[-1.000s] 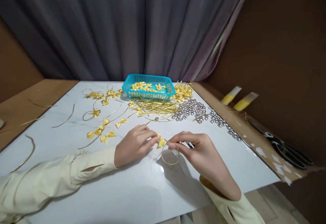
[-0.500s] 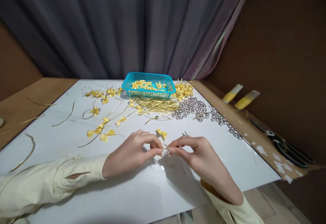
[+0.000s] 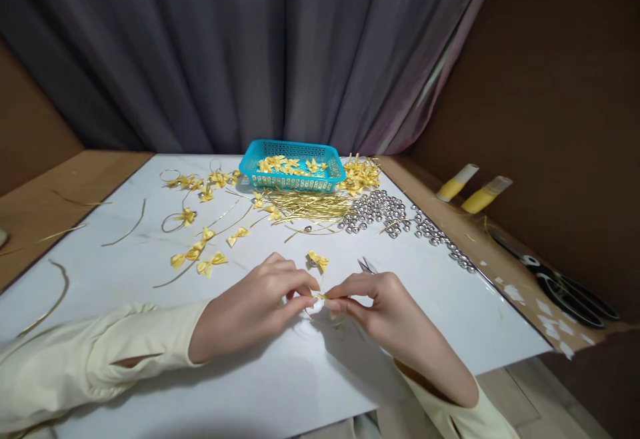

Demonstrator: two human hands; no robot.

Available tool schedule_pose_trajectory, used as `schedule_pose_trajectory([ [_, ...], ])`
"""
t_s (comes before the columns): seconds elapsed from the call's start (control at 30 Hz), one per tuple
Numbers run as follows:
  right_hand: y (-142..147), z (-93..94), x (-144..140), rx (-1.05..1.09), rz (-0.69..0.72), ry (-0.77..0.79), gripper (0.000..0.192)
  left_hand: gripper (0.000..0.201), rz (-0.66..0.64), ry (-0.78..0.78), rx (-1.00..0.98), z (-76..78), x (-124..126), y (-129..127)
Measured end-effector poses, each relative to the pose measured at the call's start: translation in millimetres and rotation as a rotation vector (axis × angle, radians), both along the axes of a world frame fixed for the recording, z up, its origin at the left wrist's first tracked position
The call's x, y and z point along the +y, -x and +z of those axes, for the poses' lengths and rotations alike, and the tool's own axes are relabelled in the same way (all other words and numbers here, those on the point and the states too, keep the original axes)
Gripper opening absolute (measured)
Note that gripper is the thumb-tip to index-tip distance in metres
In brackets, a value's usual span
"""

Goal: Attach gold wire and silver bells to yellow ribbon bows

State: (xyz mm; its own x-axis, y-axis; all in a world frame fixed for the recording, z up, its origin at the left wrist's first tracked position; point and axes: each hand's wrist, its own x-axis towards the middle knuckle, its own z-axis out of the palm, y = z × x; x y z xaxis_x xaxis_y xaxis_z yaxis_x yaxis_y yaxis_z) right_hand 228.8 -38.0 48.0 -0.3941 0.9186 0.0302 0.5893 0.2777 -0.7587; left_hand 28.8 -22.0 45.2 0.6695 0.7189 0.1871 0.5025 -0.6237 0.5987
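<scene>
Low over the white tabletop, my left hand [image 3: 267, 299] and my right hand [image 3: 383, 302] meet fingertip to fingertip. Each pinches a thin gold cord [image 3: 321, 296], most of which the fingers hide. Just beyond them lies a yellow ribbon bow [image 3: 317, 261] with a small silver piece at its side. Metal tool tips [image 3: 367, 266] stick out behind my right hand; the rest of that tool is covered. To the left of my left hand lie several loose yellow bows [image 3: 211, 264].
A blue basket [image 3: 250, 167] of yellow bows stands at the back. Before it lie a gold cord bundle [image 3: 310, 207] and many silver beads [image 3: 380, 211]. Black-handled scissors [image 3: 565, 292], paper scraps and two yellow tubes [image 3: 487, 196] are on the right. Cord pieces [image 3: 60, 292] lie left.
My fingertips have shifted slightly and closed in on the cord between them. My right hand has dropped a little, baring more of the metal tool tips.
</scene>
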Motion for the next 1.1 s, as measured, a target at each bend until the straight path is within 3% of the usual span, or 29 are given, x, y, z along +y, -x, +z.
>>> schedule_pose_trajectory([
  [0.4,5.6,-3.5,-3.4,-0.127,0.141,-0.135,0.024,0.019,-0.109,-0.022,0.112,2.1,-0.6,1.1],
  [0.7,4.9,-7.7,-5.5,-0.161,0.08,-0.158,0.014,0.021,-0.063,0.04,0.156,2.6,0.6,1.5],
  [1.1,6.9,-2.8,-4.7,-0.15,0.162,-0.028,0.023,0.021,-0.155,0.046,0.212,6.8,0.0,0.1],
])
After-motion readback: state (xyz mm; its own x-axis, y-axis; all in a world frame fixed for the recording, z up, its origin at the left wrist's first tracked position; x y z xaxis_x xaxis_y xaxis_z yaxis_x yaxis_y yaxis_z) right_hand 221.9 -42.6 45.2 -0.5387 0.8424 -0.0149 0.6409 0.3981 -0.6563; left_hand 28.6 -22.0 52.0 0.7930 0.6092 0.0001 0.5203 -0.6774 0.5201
